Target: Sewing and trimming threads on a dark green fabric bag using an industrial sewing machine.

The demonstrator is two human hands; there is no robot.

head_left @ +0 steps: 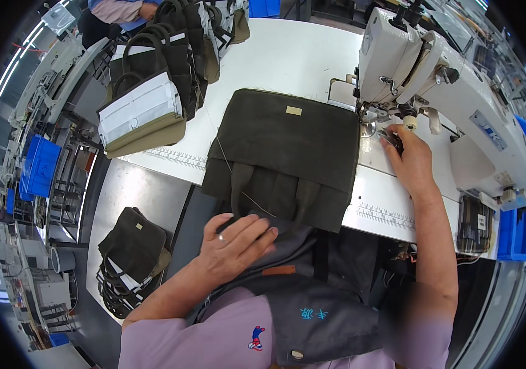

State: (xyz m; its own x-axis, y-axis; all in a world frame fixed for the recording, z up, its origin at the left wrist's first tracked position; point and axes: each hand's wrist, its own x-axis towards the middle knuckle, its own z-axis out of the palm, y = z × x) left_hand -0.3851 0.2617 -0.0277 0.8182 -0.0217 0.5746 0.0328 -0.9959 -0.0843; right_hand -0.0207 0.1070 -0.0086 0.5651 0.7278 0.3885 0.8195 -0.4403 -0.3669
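A dark olive fabric bag piece (284,132) with a small gold-coloured plate lies flat on the white sewing table, its two strap handles (241,184) hanging toward me. Its right edge reaches the needle area of the sewing machine (392,61). Beside the presser foot, my right hand (412,161) is closed on what look like small dark thread snips (392,140), partly hidden by the fingers. At the bag's near edge, below the left handle, my left hand (235,241) has its fingers stretched out and holds nothing. A loose pale thread (225,158) crosses the bag's left side.
Several similar bags (152,92) are piled at the table's far left. Another stack (132,246) rests on a lower metal surface at left. Rulers (386,217) run along the near table edge. A blue bin (518,230) stands at right; a person's hand (148,11) shows beyond.
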